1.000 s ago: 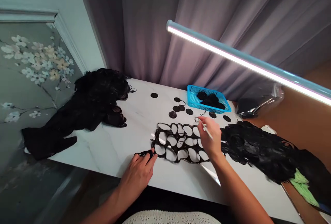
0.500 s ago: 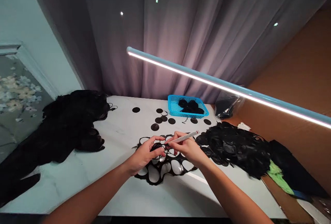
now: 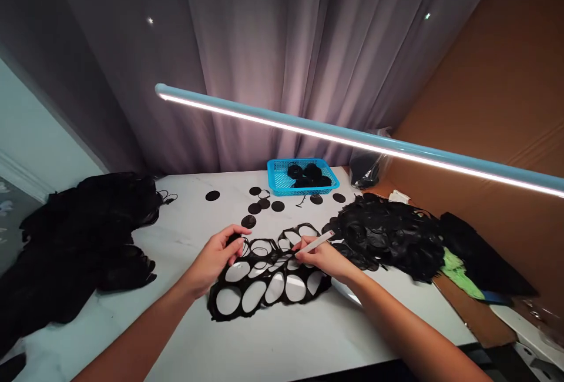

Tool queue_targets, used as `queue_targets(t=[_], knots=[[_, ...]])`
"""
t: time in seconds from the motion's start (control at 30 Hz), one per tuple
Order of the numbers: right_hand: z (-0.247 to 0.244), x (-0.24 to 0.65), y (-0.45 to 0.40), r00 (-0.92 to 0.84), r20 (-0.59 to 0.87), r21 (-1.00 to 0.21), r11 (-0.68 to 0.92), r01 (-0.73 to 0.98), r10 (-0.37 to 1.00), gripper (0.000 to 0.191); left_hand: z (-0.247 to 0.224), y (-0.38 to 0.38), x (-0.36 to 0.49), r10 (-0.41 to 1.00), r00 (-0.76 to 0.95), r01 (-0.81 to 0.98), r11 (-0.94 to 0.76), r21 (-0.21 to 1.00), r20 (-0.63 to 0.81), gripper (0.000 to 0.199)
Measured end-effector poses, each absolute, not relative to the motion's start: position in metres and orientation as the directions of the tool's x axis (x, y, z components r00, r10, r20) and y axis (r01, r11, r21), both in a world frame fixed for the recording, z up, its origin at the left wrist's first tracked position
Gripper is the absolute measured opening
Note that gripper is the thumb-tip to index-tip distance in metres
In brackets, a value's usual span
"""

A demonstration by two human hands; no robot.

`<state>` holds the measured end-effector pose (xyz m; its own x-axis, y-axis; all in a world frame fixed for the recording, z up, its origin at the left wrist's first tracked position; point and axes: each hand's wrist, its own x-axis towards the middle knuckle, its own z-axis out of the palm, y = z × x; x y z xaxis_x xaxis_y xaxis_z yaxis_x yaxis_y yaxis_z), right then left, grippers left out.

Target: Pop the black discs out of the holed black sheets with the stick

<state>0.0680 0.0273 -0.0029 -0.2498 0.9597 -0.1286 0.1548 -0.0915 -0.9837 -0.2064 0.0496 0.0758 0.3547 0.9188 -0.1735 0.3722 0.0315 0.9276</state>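
Our left hand (image 3: 215,255) has let go its small black scrap and now pinches the hole-punched black fabric sheet (image 3: 268,279) mid-table, while our right hand (image 3: 319,257) still grips the white pen (image 3: 315,242), suggesting fresh marking.

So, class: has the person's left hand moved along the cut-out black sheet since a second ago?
Yes. The left hand has left the table edge and gone up to the far edge of the cut-out black sheet, toward the blue basket.

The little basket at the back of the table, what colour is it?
The basket is bright blue, with black pieces inside. The head view shows it best.
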Motion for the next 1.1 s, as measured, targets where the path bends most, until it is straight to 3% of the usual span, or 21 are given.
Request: queue_targets(t=[0.1, 0.2, 0.4, 0.6, 0.7, 0.8, 0.87, 0.93, 1.0, 1.03, 1.1], knots=[[-0.003, 0.073, 0.025, -0.251, -0.140, -0.969, -0.080, 0.234, 0.958, 0.023, 0.052, 0.047, -0.194, 0.900, 0.423, 0.540, -0.156, 0.827, -0.106, 0.027], [-0.011, 0.069, 0.022, -0.256, -0.127, -0.959, -0.053, 0.278, 0.958, 0.022, 0.031, 0.042, -0.186, 0.887, 0.458, 0.595, -0.262, 0.760, -0.053, 0.024], [-0.020, 0.064, 0.019, -0.257, -0.096, -0.971, -0.033, 0.237, 0.962, 0.021, 0.016, 0.041, -0.181, 0.854, 0.514, 0.615, -0.298, 0.730, -0.084, 0.025], [0.000, 0.076, 0.022, -0.166, -0.075, -0.989, -0.051, 0.140, 0.983, 0.025, 0.040, 0.053, -0.182, 0.841, 0.527, 0.548, -0.229, 0.805, -0.120, 0.018], [0.040, 0.122, 0.028, 0.099, 0.051, -0.990, 0.037, 0.138, 0.994, 0.024, 0.073, 0.067, -0.185, 0.874, 0.473, 0.411, -0.108, 0.905, -0.111, 0.024], [0.081, 0.189, 0.030, 0.415, 0.183, -0.975, 0.110, 0.196, 0.891, 0.026, 0.101, 0.080, -0.182, 0.856, 0.472, 0.227, 0.110, 0.968, -0.208, 0.034], [0.097, 0.226, 0.027, 0.515, 0.223, -0.922, 0.008, 0.386, 0.828, 0.026, 0.110, 0.084, -0.175, 0.828, 0.498, 0.109, 0.234, 0.966, -0.257, 0.039], [0.099, 0.244, 0.022, 0.595, 0.386, -0.752, -0.133, 0.645, 0.705, 0.026, 0.112, 0.086, -0.164, 0.806, 0.517, -0.018, 0.345, 0.938, -0.287, 0.043], [0.092, 0.238, 0.017, 0.603, 0.495, -0.649, -0.195, 0.735, 0.626, 0.023, 0.109, 0.084, -0.150, 0.786, 0.529, -0.125, 0.444, 0.887, -0.319, 0.045], [0.086, 0.227, 0.016, 0.600, 0.482, -0.673, -0.169, 0.720, 0.639, 0.021, 0.108, 0.083, -0.142, 0.775, 0.536, -0.170, 0.487, 0.857, -0.334, 0.046], [0.074, 0.192, 0.017, 0.488, 0.273, -0.860, -0.016, 0.509, 0.829, 0.033, 0.108, 0.082, -0.127, 0.749, 0.560, -0.243, 0.558, 0.793, -0.355, 0.046]])
